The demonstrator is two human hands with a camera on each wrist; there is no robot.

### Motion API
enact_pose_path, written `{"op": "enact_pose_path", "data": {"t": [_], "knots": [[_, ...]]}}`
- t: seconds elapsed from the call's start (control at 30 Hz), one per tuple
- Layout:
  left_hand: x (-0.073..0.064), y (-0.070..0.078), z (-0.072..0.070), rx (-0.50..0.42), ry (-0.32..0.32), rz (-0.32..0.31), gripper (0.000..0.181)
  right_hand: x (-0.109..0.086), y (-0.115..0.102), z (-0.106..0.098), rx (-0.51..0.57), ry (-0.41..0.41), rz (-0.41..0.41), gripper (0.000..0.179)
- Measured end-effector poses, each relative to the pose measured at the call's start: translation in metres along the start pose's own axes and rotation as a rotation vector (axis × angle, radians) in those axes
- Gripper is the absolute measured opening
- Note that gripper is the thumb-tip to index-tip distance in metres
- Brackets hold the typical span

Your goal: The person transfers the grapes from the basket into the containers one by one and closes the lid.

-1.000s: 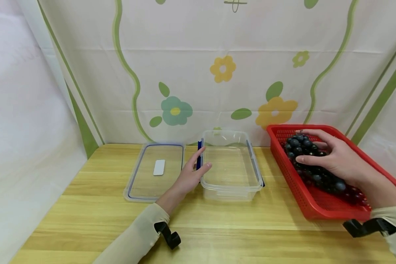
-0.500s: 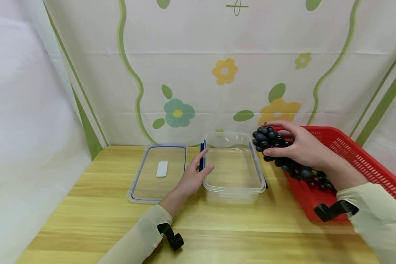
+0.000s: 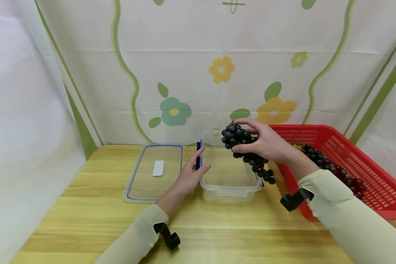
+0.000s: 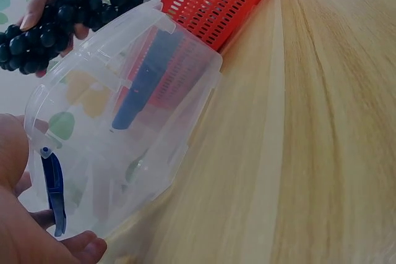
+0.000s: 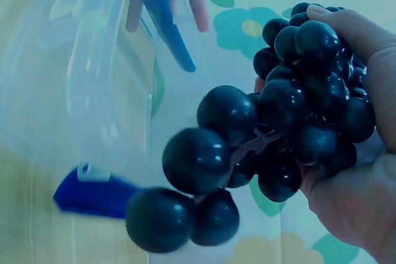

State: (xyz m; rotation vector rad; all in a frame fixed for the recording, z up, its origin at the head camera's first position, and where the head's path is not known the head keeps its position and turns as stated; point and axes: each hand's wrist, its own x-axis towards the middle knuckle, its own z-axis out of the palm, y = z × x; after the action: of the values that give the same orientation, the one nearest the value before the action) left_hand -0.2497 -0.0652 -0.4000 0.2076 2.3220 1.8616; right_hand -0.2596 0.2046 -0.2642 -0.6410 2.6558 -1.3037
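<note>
My right hand point(image 3: 264, 143) grips a bunch of dark grapes point(image 3: 237, 137) above the right part of a clear lidless plastic container point(image 3: 229, 192). The bunch's tail hangs over the container's right rim. In the right wrist view, grapes point(image 5: 281, 97) lie between thumb and fingers. My left hand point(image 3: 189, 176) rests at the container's left side, its fingers extended by the rim and thumb apart from them. A blue latch point(image 4: 54, 190) hangs beside that hand in the left wrist view. No grapes show inside the container.
A clear lid point(image 3: 142, 187) with a blue seal and a white label point(image 3: 158, 168) lies left of the container on the wooden table point(image 3: 211, 234). At the right, a red basket point(image 3: 379, 179) holds more dark and reddish grapes point(image 3: 336, 170). A flowered cloth point(image 3: 191, 73) stands behind.
My right hand has lifted the grape bunch out of the red basket and carried it left to above the container. My left hand has stayed at the container's side.
</note>
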Motion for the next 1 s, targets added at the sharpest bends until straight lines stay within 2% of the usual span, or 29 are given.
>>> {"op": "enact_pose_path", "data": {"t": [0.13, 0.23, 0.37, 0.43, 0.63, 0.87, 1.0], "knots": [[-0.003, 0.001, -0.003, 0.005, 0.007, -0.004, 0.063, 0.009, -0.008, 0.007, -0.017, 0.06, 0.005, 0.07], [-0.004, 0.002, -0.005, 0.005, 0.008, -0.008, 0.064, 0.017, -0.012, 0.014, 0.021, 0.102, -0.022, 0.07], [-0.004, 0.002, -0.007, 0.011, 0.009, -0.009, 0.064, 0.025, -0.009, 0.023, 0.12, 0.103, -0.069, 0.071], [-0.004, 0.002, -0.006, 0.008, 0.006, -0.007, 0.064, 0.027, -0.004, 0.028, 0.118, 0.095, -0.077, 0.071], [-0.004, 0.0, -0.003, 0.029, -0.002, 0.013, 0.062, 0.026, 0.014, 0.042, 0.071, 0.005, -0.068, 0.071], [-0.004, -0.002, -0.003, 0.014, 0.011, 0.04, 0.055, 0.023, 0.025, 0.058, -0.021, -0.16, -0.137, 0.07], [-0.005, -0.001, -0.003, 0.034, 0.021, 0.067, 0.052, 0.019, 0.029, 0.065, -0.09, -0.231, -0.114, 0.07]]}}
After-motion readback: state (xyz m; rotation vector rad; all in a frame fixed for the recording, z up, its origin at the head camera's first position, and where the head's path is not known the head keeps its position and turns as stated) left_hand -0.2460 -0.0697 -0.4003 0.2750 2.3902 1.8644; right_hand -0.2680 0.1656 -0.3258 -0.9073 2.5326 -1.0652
